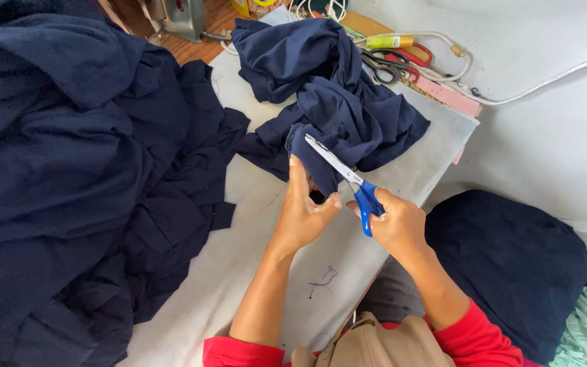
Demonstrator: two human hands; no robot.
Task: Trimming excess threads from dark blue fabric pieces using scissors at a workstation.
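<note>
While hands cut, navy pile (69, 170) left, red-handled scissors (392, 64) beyond

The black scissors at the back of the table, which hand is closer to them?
Right. The right hand, holding blue scissors, sits below the black scissors; the left hand is farther off, gripping navy cloth.
</note>
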